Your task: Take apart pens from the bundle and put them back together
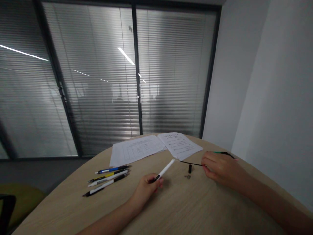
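Observation:
My left hand (146, 189) is closed around the dark lower end of a white pen barrel (166, 169), which tilts up and to the right. Between the fingertips of my right hand (215, 164) is a thin black pen refill (192, 163); its far tip points left, close to the top of the barrel. On the table between my hands stands a small black cylindrical pen part (190, 168). Just below it lie tiny pieces (187, 176), too small to make out. Partly hidden behind my right hand is a green and black pen (223, 153).
Several pens (107, 179) lie side by side on the left of the round wooden table (176, 209). Two printed sheets (139, 148) lie at the far edge. A yellow-green chair (24, 199) stands at lower left. Behind are glass panels with blinds (97, 98); a wall (274, 114) borders the right.

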`<state>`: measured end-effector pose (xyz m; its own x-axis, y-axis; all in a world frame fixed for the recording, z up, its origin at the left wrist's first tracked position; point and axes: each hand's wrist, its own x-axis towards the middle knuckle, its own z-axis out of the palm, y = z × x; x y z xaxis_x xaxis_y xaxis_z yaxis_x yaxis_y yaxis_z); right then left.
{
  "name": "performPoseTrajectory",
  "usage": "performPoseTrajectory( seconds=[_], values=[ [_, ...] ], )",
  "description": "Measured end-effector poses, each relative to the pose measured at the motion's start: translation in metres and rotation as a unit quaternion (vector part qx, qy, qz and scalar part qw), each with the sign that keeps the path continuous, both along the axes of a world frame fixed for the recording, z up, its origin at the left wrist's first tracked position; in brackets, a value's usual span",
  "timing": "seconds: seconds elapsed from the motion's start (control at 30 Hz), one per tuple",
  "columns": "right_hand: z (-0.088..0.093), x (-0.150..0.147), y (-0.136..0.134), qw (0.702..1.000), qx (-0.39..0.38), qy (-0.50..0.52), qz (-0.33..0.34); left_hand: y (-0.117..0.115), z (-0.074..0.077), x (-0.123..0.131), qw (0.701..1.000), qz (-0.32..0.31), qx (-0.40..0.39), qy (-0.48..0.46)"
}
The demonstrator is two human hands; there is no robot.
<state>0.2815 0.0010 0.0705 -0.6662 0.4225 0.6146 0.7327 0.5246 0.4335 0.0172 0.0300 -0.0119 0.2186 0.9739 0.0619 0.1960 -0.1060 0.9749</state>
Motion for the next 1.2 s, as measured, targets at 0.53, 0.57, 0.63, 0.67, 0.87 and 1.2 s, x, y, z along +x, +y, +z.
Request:
performPoseTrajectory(
  seconds=[0.53,0.57,0.63,0.67,0.87,1.2],
  values=[
    [-0.004,0.0,0.002,0.993,0.086,-0.075,-0.031,0.0,-0.001,-0.003,0.983,0.06,0.121,0.127],
    [-0.004,0.0,0.002,0.993,0.085,-0.073,-0.034,0.0,-0.001,-0.004,0.981,0.062,0.126,0.134],
    [-0.005,0.001,0.001,0.994,0.085,-0.067,-0.035,-0.001,-0.001,-0.004,0.979,0.064,0.134,0.142],
    [-0.005,0.001,0.001,0.994,0.082,-0.066,-0.035,-0.001,-0.001,-0.005,0.978,0.065,0.137,0.143],
    [-0.01,-0.003,0.002,0.995,0.074,-0.047,-0.036,0.002,-0.002,-0.005,0.986,0.066,0.104,0.114],
    [-0.01,0.0,0.003,0.996,0.05,-0.053,-0.059,0.002,0.0,-0.003,0.99,0.057,0.086,0.101]
  ],
)
